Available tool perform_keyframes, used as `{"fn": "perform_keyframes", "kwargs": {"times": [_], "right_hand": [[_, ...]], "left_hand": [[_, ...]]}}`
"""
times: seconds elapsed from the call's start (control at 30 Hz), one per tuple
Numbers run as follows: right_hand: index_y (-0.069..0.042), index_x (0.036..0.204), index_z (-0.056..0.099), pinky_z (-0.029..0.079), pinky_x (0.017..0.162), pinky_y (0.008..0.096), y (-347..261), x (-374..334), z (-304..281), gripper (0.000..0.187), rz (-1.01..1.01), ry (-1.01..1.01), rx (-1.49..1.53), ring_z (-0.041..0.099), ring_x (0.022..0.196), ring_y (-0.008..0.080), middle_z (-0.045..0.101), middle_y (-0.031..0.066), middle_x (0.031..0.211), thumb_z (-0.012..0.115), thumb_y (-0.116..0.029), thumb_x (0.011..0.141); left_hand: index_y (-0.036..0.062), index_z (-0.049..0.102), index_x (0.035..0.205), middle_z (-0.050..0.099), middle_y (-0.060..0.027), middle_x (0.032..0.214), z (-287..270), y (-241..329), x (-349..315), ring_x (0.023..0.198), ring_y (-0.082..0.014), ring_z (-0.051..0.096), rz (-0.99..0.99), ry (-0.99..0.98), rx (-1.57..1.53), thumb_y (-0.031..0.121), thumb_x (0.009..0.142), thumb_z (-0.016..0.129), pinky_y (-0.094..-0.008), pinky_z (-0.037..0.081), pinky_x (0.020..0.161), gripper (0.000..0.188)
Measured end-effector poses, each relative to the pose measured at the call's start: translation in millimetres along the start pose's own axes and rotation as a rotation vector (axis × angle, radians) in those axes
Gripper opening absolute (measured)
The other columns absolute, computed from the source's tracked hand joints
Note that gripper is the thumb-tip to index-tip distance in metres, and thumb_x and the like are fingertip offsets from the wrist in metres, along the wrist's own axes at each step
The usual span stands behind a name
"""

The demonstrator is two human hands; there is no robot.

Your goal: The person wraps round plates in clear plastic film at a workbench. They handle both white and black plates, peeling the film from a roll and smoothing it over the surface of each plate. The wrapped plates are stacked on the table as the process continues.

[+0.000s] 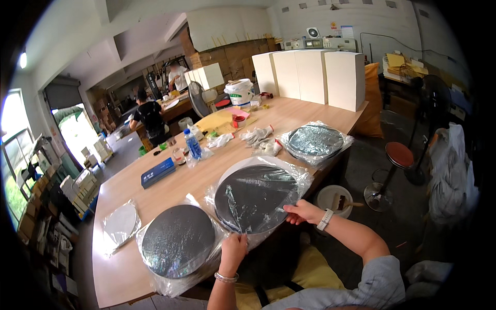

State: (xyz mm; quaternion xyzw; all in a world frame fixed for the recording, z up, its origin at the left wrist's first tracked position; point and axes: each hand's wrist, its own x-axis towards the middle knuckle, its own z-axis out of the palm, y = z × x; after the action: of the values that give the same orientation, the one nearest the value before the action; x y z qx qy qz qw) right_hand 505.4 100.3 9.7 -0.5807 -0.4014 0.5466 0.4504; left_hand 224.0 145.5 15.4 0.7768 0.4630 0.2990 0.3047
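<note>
In front of me lies a large dark grey disc [253,201] covered with clear plastic film [305,180], with a pale round sheet showing behind its far edge. My left hand [234,254] is closed on the film at the disc's near edge. My right hand [304,213] pinches the film at its right side. Left of it rests another dark disc [178,240] in crinkled film. Farther right is a third wrapped disc [315,141], shiny under its film. A smaller pale round piece [121,224] lies in film at the table's left side.
On the wooden table [124,196] are a blue box [158,172], a blue bottle [192,144], white work gloves [257,137], a white bucket [239,92] and tall white blocks [310,75]. A red stool [399,155] and a floor bucket [325,196] stand at right. Two people work farther back.
</note>
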Motion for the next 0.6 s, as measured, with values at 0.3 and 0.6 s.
{"fn": "perform_keyframes", "kwargs": {"times": [0.3, 0.6], "right_hand": [[-0.005, 0.098, 0.059, 0.054, 0.063, 0.0314, 32, 0, 4, 0.049, 0.105, -0.110, 0.390, 0.065, 0.081, 0.0211, 0.066, 0.0103, 0.091, 0.055, -0.053, 0.087], [-0.007, 0.111, 0.055, 0.055, 0.065, 0.0323, 29, 25, 17, 0.035, 0.006, -0.022, 0.464, 0.066, 0.084, 0.0255, 0.065, 0.0110, 0.099, 0.057, -0.035, 0.090]], "left_hand": [[-0.0043, 0.061, 0.079, 0.063, -0.0198, 0.065, 15, -20, 12, 0.059, -0.0348, 0.063, -0.001, 0.166, 0.105, 0.019, 0.087, 0.056, -0.0429, 0.050, 0.062, 0.026], [-0.0042, 0.059, 0.080, 0.060, -0.0156, 0.060, 22, -24, 9, 0.050, -0.0253, 0.061, -0.071, 0.153, -0.105, 0.020, 0.091, 0.054, -0.0360, 0.047, 0.049, 0.027]]}}
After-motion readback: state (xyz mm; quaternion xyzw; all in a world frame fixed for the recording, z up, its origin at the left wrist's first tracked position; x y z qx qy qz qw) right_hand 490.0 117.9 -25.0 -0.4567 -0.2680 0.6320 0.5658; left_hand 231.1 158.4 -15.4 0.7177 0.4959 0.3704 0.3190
